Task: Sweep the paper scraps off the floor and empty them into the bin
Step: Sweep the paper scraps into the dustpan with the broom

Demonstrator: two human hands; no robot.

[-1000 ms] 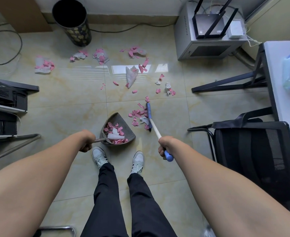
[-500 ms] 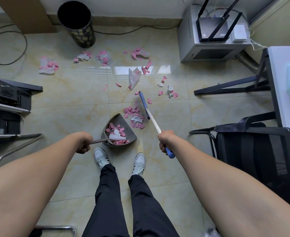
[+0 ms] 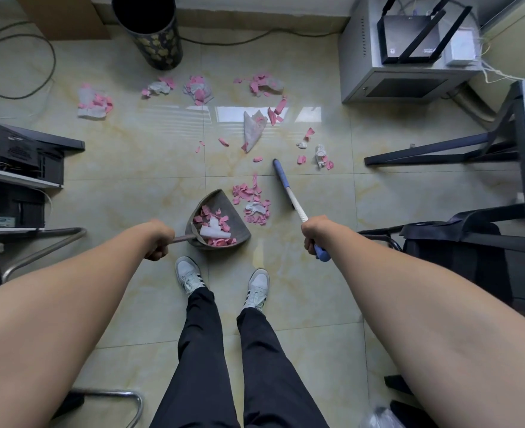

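Paper scraps (image 3: 250,203) crumpled, pink; left hand (image 3: 159,240) grips grey dustpan (image 3: 221,222), right hand (image 3: 315,234) grips broom (image 3: 289,189).

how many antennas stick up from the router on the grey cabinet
4, all black, rising from the router on the grey cabinet top right: two slant on its left side, two on its right. More behind may be hidden.

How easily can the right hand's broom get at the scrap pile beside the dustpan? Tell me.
Probably easily: the right hand holds the broom just right of the scrap pile, with bare floor between and the dustpan open on the far side.
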